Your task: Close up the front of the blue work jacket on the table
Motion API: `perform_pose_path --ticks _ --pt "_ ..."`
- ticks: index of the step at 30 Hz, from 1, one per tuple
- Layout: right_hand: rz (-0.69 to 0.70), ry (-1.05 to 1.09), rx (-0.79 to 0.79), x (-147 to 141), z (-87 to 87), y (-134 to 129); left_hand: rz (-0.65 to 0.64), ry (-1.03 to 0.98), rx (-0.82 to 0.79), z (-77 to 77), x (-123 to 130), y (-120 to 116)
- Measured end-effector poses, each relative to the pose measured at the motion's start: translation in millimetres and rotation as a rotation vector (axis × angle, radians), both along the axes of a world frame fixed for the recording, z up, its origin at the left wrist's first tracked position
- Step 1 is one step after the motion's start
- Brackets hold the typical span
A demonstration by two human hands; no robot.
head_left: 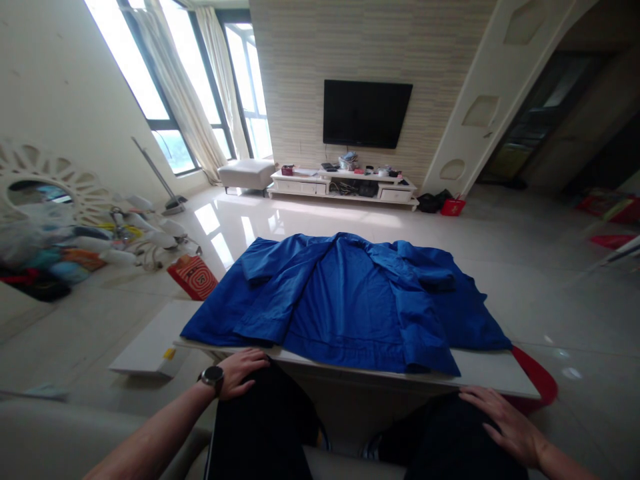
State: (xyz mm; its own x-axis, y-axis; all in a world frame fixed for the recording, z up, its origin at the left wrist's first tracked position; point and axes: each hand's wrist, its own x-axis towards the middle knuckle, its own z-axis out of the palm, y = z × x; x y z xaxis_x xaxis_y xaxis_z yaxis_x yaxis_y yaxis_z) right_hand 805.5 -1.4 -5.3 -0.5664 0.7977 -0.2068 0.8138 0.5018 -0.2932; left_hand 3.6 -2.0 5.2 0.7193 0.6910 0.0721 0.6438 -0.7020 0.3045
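A blue garment with its front open lies spread over a white table in front of my knees. Its sleeves lie to either side, and dark blue cloth extends beneath them. My left hand, with a dark round watch at the wrist, rests on my left knee just short of the table edge. On my right knee lies my right hand, fingers spread. Neither hand touches the cloth, and both hold nothing.
A red patterned box and a low white surface are left of the table. Something red shows beyond its right end. Across the room stand a white TV cabinet and a grey stool.
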Motion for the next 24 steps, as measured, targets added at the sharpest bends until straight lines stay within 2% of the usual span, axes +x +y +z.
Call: perform_pose_path --ticks 7,13,17,20,24 --pt "-0.003 0.023 0.021 0 -1.9 1 0.011 -0.012 -0.046 0.7 -1 1" --pt "-0.035 0.021 -0.017 -4 3.8 0 0.059 -0.047 -0.106 3.6 3 -1" --pt "-0.036 0.009 -0.036 -9 7.9 -2 0.045 -0.066 -0.115 2.4 4 0" --pt "-0.06 0.028 -0.036 -18 16.4 -4 0.063 -0.064 -0.121 3.5 3 -1" --pt "-0.069 0.012 -0.067 -37 39.9 -6 0.164 -0.072 -0.155 9.5 9 -1"
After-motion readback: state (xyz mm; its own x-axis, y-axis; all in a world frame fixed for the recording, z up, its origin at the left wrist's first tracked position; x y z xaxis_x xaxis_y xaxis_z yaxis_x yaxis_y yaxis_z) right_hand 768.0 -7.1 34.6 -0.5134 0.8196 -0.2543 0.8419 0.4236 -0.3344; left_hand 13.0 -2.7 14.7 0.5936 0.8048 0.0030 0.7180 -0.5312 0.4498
